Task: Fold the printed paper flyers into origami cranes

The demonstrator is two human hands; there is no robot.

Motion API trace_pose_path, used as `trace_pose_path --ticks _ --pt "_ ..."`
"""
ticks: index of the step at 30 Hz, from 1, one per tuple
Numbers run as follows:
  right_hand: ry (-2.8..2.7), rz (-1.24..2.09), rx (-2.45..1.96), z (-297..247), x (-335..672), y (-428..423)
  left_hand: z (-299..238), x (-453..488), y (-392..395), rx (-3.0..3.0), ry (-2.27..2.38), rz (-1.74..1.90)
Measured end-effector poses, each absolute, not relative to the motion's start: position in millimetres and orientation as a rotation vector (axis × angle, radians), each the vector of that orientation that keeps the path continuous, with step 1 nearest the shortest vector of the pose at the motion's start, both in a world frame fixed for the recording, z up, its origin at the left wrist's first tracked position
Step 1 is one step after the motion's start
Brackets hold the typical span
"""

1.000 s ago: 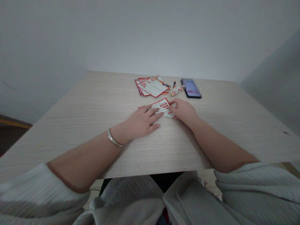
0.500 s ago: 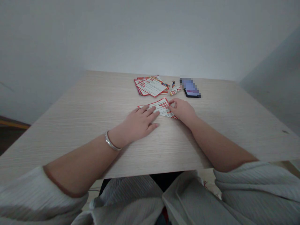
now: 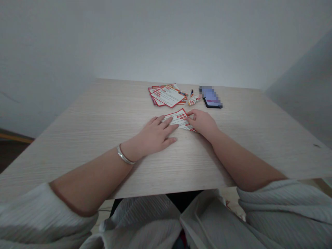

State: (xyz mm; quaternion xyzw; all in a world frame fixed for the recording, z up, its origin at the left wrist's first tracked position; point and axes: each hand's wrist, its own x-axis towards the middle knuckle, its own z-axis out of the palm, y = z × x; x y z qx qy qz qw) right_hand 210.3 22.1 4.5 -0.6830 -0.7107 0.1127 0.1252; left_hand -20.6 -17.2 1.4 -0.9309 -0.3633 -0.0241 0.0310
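A red-edged white sheet of printed paper (image 3: 178, 118), folded to a slanted shape, lies on the table in front of me. My left hand (image 3: 157, 135) rests with spread fingers over its left part, hiding that end. At the right end, my right hand (image 3: 203, 121) pinches the paper's edge between thumb and forefinger; its other fingers curl and partly cover the lower right corner.
Behind the hands lies a fanned pile of similar printed sheets (image 3: 168, 97). Beside it sit a small folded paper piece (image 3: 194, 100), a tiny colourful scrap (image 3: 192, 92) and a phone (image 3: 212, 98). The pale wooden table (image 3: 90, 114) meets a wall at the back.
My left hand has slid slightly to the right along the paper, covering its left tip, which showed before. The right hand keeps its pinch, almost unmoved.
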Motion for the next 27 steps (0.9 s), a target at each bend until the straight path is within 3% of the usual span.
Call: trace_pose_path --ticks 27 --pt "-2.142 0.266 -2.054 8.6 208.5 19.2 29.6 -29.6 -36.6 -2.563 -1.486 0.138"
